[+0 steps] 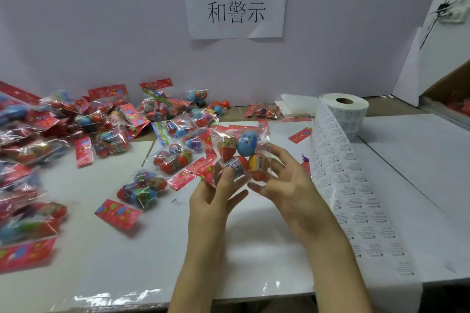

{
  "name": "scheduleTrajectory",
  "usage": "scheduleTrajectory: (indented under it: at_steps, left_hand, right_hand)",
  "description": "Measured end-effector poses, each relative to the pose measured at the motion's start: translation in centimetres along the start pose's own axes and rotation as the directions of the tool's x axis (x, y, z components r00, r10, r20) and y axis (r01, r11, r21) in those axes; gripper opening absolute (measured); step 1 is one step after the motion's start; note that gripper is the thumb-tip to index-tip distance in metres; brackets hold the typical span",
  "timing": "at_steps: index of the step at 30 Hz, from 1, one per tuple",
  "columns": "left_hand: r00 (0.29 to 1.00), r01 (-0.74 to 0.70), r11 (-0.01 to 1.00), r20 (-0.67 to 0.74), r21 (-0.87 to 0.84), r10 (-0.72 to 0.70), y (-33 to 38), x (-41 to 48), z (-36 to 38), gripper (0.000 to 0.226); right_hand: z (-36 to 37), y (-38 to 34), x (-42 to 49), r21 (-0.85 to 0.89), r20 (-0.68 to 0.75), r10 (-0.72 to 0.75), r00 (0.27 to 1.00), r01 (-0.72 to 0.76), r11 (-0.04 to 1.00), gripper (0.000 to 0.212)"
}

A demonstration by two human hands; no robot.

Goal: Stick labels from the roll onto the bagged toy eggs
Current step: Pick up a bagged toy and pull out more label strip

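I have the bag of toy eggs (239, 152) lifted over the middle of the table (267, 249). My left hand (216, 193) pinches its lower left and my right hand (287, 185) curls round its right side. The label roll (352, 112) stands far right, its strip (353, 201) trailing near.

The bagged eggs (23, 140) heaped along the left edge are smeared by blur and cut off by the frame, so single eggs cannot be told apart. The left hand (211, 201) has its fingers hidden behind the held bag (241, 152); only the thumb shows on its front. The right hand (292, 190) may be gripping the bag's edge or merely touching it. Print on the label strip (356, 198) is too small to read, and the strip runs off the lower right. A cardboard box (450, 84) is cropped at the right edge.
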State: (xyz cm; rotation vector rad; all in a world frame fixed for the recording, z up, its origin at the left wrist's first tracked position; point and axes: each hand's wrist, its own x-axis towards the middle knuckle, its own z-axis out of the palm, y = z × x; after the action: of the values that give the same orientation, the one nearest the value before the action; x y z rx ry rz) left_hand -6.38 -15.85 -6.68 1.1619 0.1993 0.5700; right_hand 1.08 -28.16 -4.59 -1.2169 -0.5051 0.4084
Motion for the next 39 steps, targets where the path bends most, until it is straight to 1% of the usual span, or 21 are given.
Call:
scheduleTrajectory:
  at_steps: [2, 4, 5, 8, 10, 12, 13, 14, 16, 18, 19, 21, 23, 26, 29, 31, 34, 37, 39]
  left_hand:
    - [0.999, -0.004, 1.000, -0.052, 0.001, 0.004, 0.0, 0.0, -0.1, 0.043]
    - [0.997, -0.008, 1.000, -0.081, -0.001, 0.008, 0.0, 0.0, -0.3, 0.044]
    - [0.997, -0.004, 1.000, -0.080, -0.007, 0.003, 0.0, 0.0, -0.3, 0.043]
    - [0.998, 0.028, 1.000, -0.059, -0.003, -0.028, 0.1, -0.1, -0.3, 0.037]
    - [0.998, 0.057, 0.998, -0.004, 0.019, -0.056, 0.3, -0.3, -0.1, 0.025]
    - [0.996, 0.082, 0.995, 0.040, 0.059, -0.084, 0.4, -0.4, -0.1, 0.014]
    - [0.995, 0.089, 0.994, 0.041, 0.070, -0.092, 0.4, -0.4, -0.1, 0.015]
    - [0.995, 0.093, 0.993, 0.028, 0.074, -0.096, 0.4, -0.4, -0.1, 0.021]
    - [0.996, 0.095, 0.993, -0.004, 0.069, -0.094, 0.2, -0.4, -0.2, 0.040]
    - [0.995, 0.097, 0.993, -0.022, 0.068, -0.096, 0.3, -0.5, -0.1, 0.054]
    - [0.995, 0.098, 0.992, -0.029, 0.083, -0.096, 0.4, -0.5, 0.0, 0.058]
    - [0.995, 0.095, 0.987, -0.036, 0.128, -0.091, 0.4, -0.5, 0.1, 0.058]
    - [0.996, 0.090, 0.985, -0.031, 0.150, -0.087, 0.4, -0.6, 0.3, 0.055]
    - [0.996, 0.092, 0.983, 0.001, 0.160, -0.094, 0.3, -0.6, 0.3, 0.052]
    - [0.987, 0.053, 0.976, 0.137, 0.212, -0.084, 0.2, -0.7, 0.1, 0.056]
    - [0.980, 0.026, 0.972, 0.184, 0.235, -0.070, -0.1, -0.5, -0.1, 0.058]
    - [0.980, -0.012, 0.968, 0.196, 0.250, -0.039, -0.6, -0.2, -0.4, 0.059]
    - [0.983, -0.045, 0.961, 0.185, 0.274, -0.006, -0.8, -0.2, -0.5, 0.058]
    - [0.983, -0.061, 0.960, 0.185, 0.275, 0.009, -0.8, -0.2, -0.5, 0.058]
  right_hand:
    - [-0.4, 0.6, -0.4, -0.081, 0.074, -0.010, 0.997, 0.016, 0.997, 0.077]
    - [-0.6, 0.3, -0.6, -0.118, 0.138, -0.005, 0.990, 0.021, 0.993, 0.069]
    - [-0.7, 0.2, -0.7, -0.126, 0.125, 0.002, 0.992, 0.014, 0.992, 0.063]
    - [-0.7, -0.4, -0.8, -0.140, 0.000, -0.001, 1.000, 0.001, 0.990, 0.049]
    - [-0.7, -0.6, -1.0, -0.134, -0.056, -0.006, 0.998, -0.002, 0.991, 0.038]
    - [-0.7, -0.8, -1.2, -0.159, -0.078, -0.007, 0.997, -0.005, 0.987, 0.032]
    - [-0.7, -0.8, -1.2, -0.181, -0.080, -0.004, 0.997, -0.010, 0.984, 0.029]
    - [-0.8, -0.8, -1.3, -0.197, -0.080, 0.004, 0.997, -0.019, 0.980, 0.025]
    - [-0.8, -0.9, -1.3, -0.214, -0.075, 0.030, 0.997, -0.046, 0.976, 0.021]
    - [-0.9, -0.9, -1.4, -0.229, -0.057, 0.064, 0.996, -0.076, 0.970, 0.026]
    - [-1.0, -0.9, -1.4, -0.245, -0.043, 0.084, 0.996, -0.092, 0.965, 0.029]
    - [-1.0, -1.0, -1.6, -0.280, -0.004, 0.120, 0.993, -0.116, 0.953, 0.033]
    - [-1.0, -0.9, -1.6, -0.291, 0.024, 0.132, 0.991, -0.119, 0.949, 0.030]
    - [-0.9, -0.9, -1.5, -0.285, 0.024, 0.111, 0.994, -0.100, 0.953, 0.028]
    - [-1.1, -0.9, -1.2, -0.263, -0.017, 0.055, 0.998, -0.058, 0.963, 0.025]
    - [-1.2, -1.0, -1.1, -0.268, -0.054, 0.036, 0.998, -0.049, 0.962, 0.025]
    - [-1.4, -0.8, -1.1, -0.324, -0.066, 0.024, 0.998, -0.044, 0.945, 0.034]
    - [-1.4, -0.8, -0.9, -0.382, -0.027, -0.012, 1.000, 0.001, 0.924, 0.041]
    - [-1.5, -0.7, -0.9, -0.376, 0.001, -0.024, 1.000, 0.022, 0.926, 0.042]
